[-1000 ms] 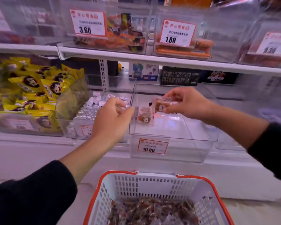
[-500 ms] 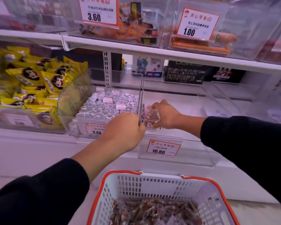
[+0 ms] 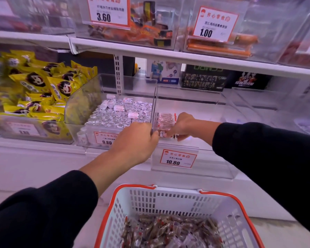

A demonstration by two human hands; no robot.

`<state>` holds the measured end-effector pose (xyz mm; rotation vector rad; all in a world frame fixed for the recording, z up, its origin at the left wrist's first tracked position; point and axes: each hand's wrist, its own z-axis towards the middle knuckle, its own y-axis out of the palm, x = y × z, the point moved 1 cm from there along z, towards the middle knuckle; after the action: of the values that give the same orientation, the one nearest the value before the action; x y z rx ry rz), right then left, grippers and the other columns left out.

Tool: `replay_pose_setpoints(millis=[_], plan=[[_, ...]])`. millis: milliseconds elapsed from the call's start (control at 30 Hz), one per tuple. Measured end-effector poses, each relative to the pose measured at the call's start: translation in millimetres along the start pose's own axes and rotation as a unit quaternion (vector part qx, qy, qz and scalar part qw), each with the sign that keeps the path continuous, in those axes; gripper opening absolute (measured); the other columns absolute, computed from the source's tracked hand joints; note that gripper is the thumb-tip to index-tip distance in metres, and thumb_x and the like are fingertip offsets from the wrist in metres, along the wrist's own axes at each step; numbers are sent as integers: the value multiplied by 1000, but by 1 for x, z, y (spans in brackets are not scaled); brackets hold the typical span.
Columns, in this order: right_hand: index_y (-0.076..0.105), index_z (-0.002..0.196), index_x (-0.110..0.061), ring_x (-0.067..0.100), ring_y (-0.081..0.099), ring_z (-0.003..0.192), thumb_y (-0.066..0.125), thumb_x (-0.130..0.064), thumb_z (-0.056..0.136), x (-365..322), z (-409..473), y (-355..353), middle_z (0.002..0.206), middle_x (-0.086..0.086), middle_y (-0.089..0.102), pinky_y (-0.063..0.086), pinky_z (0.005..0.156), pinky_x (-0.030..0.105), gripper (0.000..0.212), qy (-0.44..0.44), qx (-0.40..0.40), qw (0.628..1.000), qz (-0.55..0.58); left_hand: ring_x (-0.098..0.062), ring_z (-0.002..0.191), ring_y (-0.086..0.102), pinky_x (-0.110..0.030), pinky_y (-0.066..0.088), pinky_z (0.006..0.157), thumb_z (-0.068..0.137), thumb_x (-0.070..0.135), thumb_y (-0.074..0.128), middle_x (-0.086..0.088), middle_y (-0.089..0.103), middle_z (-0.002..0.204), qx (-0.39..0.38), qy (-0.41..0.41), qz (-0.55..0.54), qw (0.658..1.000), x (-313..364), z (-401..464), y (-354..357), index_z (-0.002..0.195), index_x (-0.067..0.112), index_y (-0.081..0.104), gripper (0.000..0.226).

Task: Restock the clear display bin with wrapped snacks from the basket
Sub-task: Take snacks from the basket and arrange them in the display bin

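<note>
Shop shelf (image 3: 168,56), right hand (image 3: 184,126) grip pinching wrapped snacks (image 3: 166,122), left hand (image 3: 136,140) grip unclear

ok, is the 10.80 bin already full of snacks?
No, the clear bin holds only a few wrapped snacks at its front left corner by the right hand; the remaining floor looks bare.

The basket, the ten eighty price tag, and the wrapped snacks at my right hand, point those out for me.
basket (image 3: 170,199), head view, on its white slotted back wall.
10.80 price tag (image 3: 178,159), head view, middle of the label on the clear bin's front.
wrapped snacks (image 3: 166,120), head view, on the clear wrappers beside the right hand.
</note>
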<state>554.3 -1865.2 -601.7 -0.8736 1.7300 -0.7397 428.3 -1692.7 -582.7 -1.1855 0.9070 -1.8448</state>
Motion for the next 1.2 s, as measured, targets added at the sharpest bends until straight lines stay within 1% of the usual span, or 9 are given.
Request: replay_pose_setpoints(millis=[133, 233, 333, 433, 533, 667, 900, 1067, 1200], plan=[[56, 84, -8, 20, 71, 68, 90, -33, 68, -8, -17, -14, 86, 9, 66, 56, 48, 24, 45, -16, -10, 999, -46, -20, 67, 57, -32, 40, 58, 96, 50, 47, 4, 57, 67, 20, -19, 4, 1000, 1, -3, -3, 72, 23, 53, 37], [61, 81, -7, 22, 66, 72, 75, -42, 82, -19, -48, -37, 77, 4, 65, 51, 51, 26, 38, -136, 133, 974, -122, -22, 62, 57, -34, 45, 57, 80, 55, 48, -2, 61, 63, 21, -6, -17, 1000, -2, -4, -18, 66, 14, 56, 43], [64, 84, -22, 13, 55, 68, 57, -42, 90, -8, -110, -40, 74, -11, 54, 46, 58, 29, 22, -381, 406, 822, -120, -19, 49, 54, -30, 44, 56, 62, 52, 47, -2, 62, 52, -197, -12, -60, 978, -19, -10, -31, 56, 6, 58, 48], [57, 74, -22, 13, 46, 61, 53, -31, 95, 39, -167, 15, 66, -10, 48, 34, 53, 29, 23, -580, 383, 717, -57, -13, 44, 51, -22, 43, 47, 69, 43, 56, 2, 65, 55, -426, -71, 17, 902, -36, -34, 3, 65, 14, 69, 32], [65, 86, -19, 21, 64, 77, 59, -31, 91, 112, -174, 114, 82, 1, 67, 46, 61, 33, 14, -543, 89, 810, -204, -15, 53, 60, -21, 46, 45, 85, 34, 63, 0, 66, 71, -517, -86, 80, 848, -47, -74, 76, 78, 18, 67, 17], [39, 145, -21, 28, 52, 125, 77, -29, 80, 232, -165, 220, 143, 11, 49, 45, 96, 31, 76, -150, -301, 897, -286, -22, 81, 71, -32, 60, 62, 91, 37, 67, -7, 65, 107, -593, -177, 79, 781, -68, -146, 165, 119, 12, 62, 37], [13, 155, -11, 23, 49, 126, 87, -39, 70, 310, -152, 266, 147, 9, 45, 41, 92, 23, 115, 12, -314, 949, -41, -29, 124, 56, -37, 47, 103, 84, 45, 76, -10, 54, 142, -552, -263, -63, 789, -47, -238, 250, 143, 12, 47, 73], [28, 150, -16, 28, 41, 136, 86, -43, 71, 295, -144, 303, 153, 8, 36, 39, 104, 31, 101, -46, -311, 949, -26, -31, 113, 60, -40, 52, 94, 87, 15, 73, -16, 60, 127, -477, -289, -39, 829, -41, -252, 282, 141, 5, 35, 67], [50, 131, -17, 29, 59, 111, 81, -38, 76, 301, -143, 326, 130, 10, 59, 48, 84, 31, 67, -50, -225, 973, -31, -25, 101, 60, -33, 51, 79, 84, 13, 75, -12, 59, 118, -460, -299, -55, 835, -49, -251, 291, 140, 9, 33, 70]])
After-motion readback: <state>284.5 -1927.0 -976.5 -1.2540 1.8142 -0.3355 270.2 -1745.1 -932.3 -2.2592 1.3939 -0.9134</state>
